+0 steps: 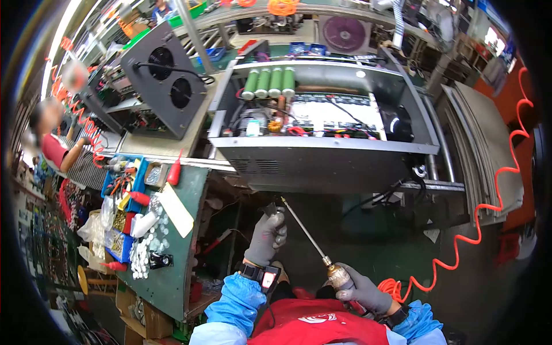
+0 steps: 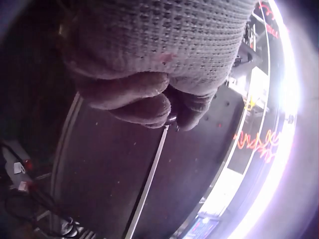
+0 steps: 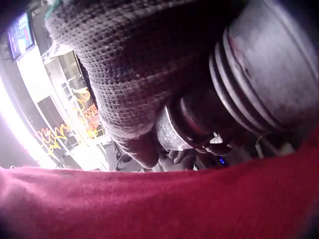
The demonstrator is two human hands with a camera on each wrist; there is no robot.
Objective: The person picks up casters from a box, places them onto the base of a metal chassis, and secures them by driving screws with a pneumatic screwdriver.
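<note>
My left hand (image 1: pixel 266 237), in a grey knitted glove, is raised in front of the cabinet with its fingers curled. It pinches a small black piece (image 1: pixel 268 209), mostly hidden by the fingers; its kind cannot be made out. In the left wrist view the gloved fingers (image 2: pixel 142 97) close together around a dark, shiny bit. My right hand (image 1: pixel 368 292), gloved alike, grips a power screwdriver (image 1: pixel 339 277) low by the red apron. Its long thin bit (image 1: pixel 305 230) points up and left, the tip close beside the left hand. The right wrist view shows the driver's ribbed metal body (image 3: pixel 269 64).
An open grey metal cabinet (image 1: pixel 322 164) with green cylinders (image 1: pixel 267 83) and wiring lies on the rails ahead. A green workbench (image 1: pixel 178 253) at left bears parts bins (image 1: pixel 118 244) and red bottles (image 1: pixel 175 171). A coiled orange hose (image 1: pixel 457 253) hangs at right beside stacked boards (image 1: pixel 483 149).
</note>
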